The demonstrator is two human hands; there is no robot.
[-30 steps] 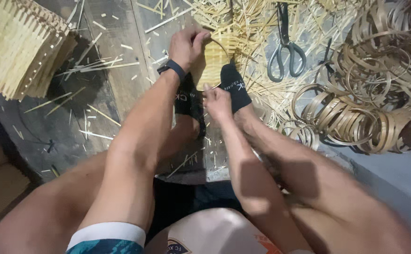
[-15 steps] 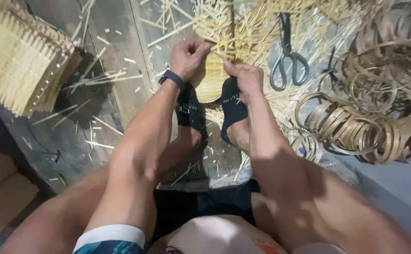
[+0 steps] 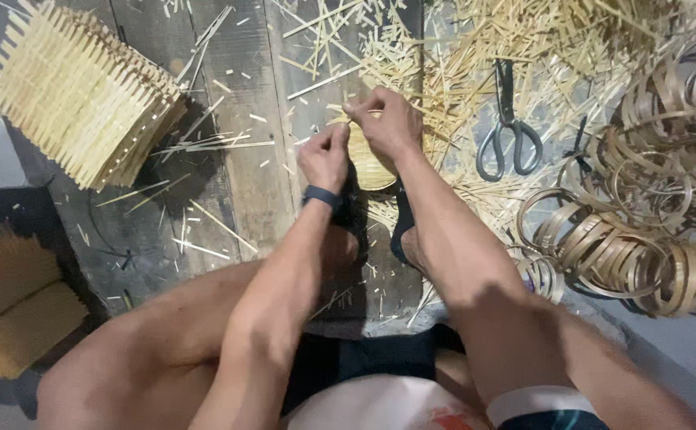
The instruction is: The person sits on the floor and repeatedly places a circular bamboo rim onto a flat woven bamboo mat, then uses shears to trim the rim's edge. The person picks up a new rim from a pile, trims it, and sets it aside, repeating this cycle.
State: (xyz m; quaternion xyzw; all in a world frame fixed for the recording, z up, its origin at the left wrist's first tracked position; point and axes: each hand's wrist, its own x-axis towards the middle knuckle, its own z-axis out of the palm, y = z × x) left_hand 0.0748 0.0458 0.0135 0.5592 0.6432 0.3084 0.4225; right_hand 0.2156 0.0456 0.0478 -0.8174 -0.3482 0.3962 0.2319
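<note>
Woven piece point(image 3: 369, 163): your left hand point(image 3: 324, 155) and right hand point(image 3: 386, 123) both pinch its strips; keep the feet point(image 3: 380, 223) clamped; pull evenly.

Dark, worn wooden floor planks point(image 3: 236, 159) fill the middle of the frame, scattered with pale cut splints point(image 3: 443, 48) that thicken toward the upper right. Grey concrete floor point(image 3: 682, 350) shows at lower right and along the left edge. Light is even and dim.

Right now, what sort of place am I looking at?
Probably a bamboo-weaving work spot on a plank floor: loose bamboo strips, coiled bamboo hoops, scissors and a slatted basket frame surround both hands.
</note>
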